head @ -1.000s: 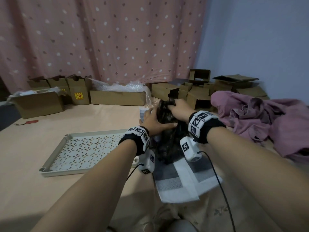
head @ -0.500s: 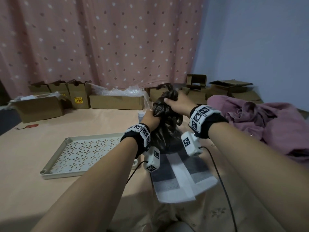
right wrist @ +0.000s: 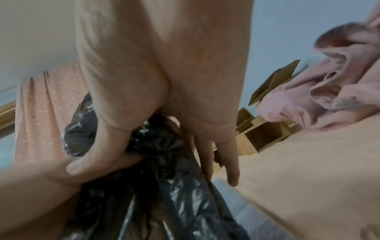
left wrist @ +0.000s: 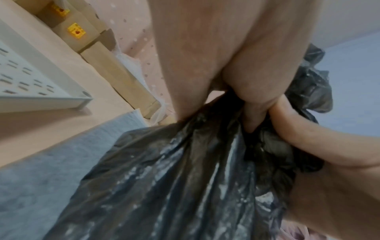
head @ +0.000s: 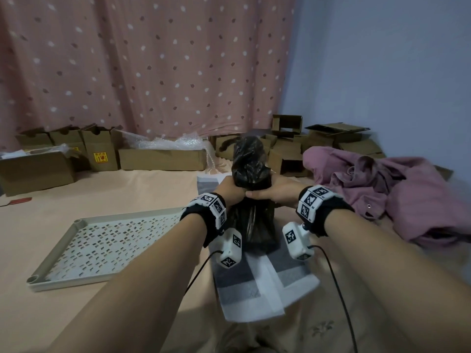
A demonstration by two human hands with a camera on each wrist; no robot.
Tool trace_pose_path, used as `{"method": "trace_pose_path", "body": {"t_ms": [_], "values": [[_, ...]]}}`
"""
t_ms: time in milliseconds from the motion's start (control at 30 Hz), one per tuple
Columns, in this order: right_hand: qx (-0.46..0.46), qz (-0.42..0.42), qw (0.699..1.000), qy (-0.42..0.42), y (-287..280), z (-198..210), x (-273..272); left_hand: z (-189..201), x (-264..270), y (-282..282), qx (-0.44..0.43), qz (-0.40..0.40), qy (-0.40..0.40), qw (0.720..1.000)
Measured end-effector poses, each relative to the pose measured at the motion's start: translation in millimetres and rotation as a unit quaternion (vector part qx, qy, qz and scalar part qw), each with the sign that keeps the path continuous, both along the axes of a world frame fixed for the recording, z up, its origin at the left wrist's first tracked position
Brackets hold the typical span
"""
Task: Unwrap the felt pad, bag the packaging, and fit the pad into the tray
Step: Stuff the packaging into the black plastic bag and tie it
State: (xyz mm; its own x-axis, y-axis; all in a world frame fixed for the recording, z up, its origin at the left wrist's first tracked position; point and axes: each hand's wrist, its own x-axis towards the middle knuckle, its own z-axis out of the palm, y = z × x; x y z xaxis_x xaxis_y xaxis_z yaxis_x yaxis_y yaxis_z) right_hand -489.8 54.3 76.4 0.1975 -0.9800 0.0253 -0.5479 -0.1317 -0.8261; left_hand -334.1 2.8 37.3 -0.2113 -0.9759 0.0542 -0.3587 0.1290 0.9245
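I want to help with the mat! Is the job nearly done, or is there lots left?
About halfway. The grey felt pad lies on the bed, though white wrapping still seems to lie over it. Both the left hand and the right hand grip the black bag's gathered neck. The tray has no pad in it yet, so fitting is left.

I count two hands, left (head: pixel 230 191) and right (head: pixel 276 192); one black bag (head: pixel 251 161); one tray (head: pixel 76 253); one grey felt pad (head: pixel 265 284); one pink garment (head: pixel 397 189); one curtain (head: pixel 142 62); one small red item (head: pixel 20 200). Boxes (head: pixel 161 159): at least ten; the far right pile is too jumbled for an exact count
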Motion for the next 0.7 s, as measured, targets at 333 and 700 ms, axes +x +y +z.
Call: {"method": "trace_pose_path", "body": {"t_ms": [333, 700], "values": [[-0.095, -0.219, 0.956, 0.168, -40.2, 21.2, -73.5, 39.4, -61.9, -8.4, -0.074, -0.012, 0.025, 0.997], [-0.057, -0.232, 0.928, 0.286, -69.5, -10.9, -116.4, 11.9, -105.7, -50.4, -0.097, -0.059, -0.04, 0.993]]}}
